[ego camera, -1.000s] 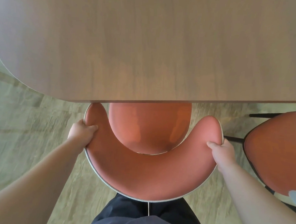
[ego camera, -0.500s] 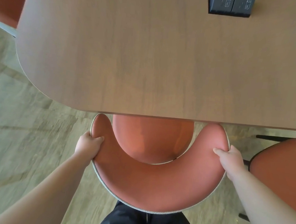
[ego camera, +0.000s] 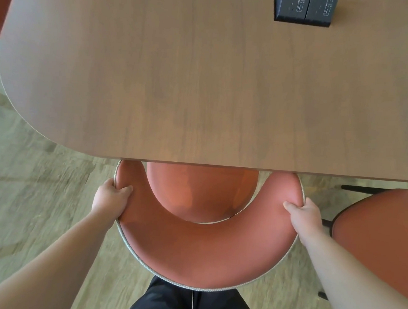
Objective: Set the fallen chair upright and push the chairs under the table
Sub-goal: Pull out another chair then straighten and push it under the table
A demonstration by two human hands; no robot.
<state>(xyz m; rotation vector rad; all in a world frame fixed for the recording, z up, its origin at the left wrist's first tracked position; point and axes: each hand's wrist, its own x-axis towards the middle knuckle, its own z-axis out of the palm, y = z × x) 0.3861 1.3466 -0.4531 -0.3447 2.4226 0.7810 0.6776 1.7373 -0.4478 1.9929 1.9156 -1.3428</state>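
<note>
Black trousers [ego camera: 190, 305]: we see them at the bottom edge, directly behind the chair back.
Chair [ego camera: 205, 253]: terracotta upholstery with a pale woven outer rim; it stands upright, its curved back toward us, both arm tips meeting the table edge and the front of its round seat hidden beneath the top.
Left hand [ego camera: 111, 199]: we grip the left arm of the backrest, thumb on the inner face, fingers curled round the outer rim.
Right hand [ego camera: 304, 214]: we grip the right arm likewise, thumb lying on the upholstery, fingers wrapped behind the rim.
Second chair [ego camera: 378, 234]: same colour, on dark legs, just beside the first on the right, its seat clear of the table edge.
Table [ego camera: 202, 83]: brown wood-grain top with a rounded left corner.
Socket box [ego camera: 303, 8]: dark unit recessed in the far part of the top.
Floor [ego camera: 31, 192]: pale, stone-patterned.
</note>
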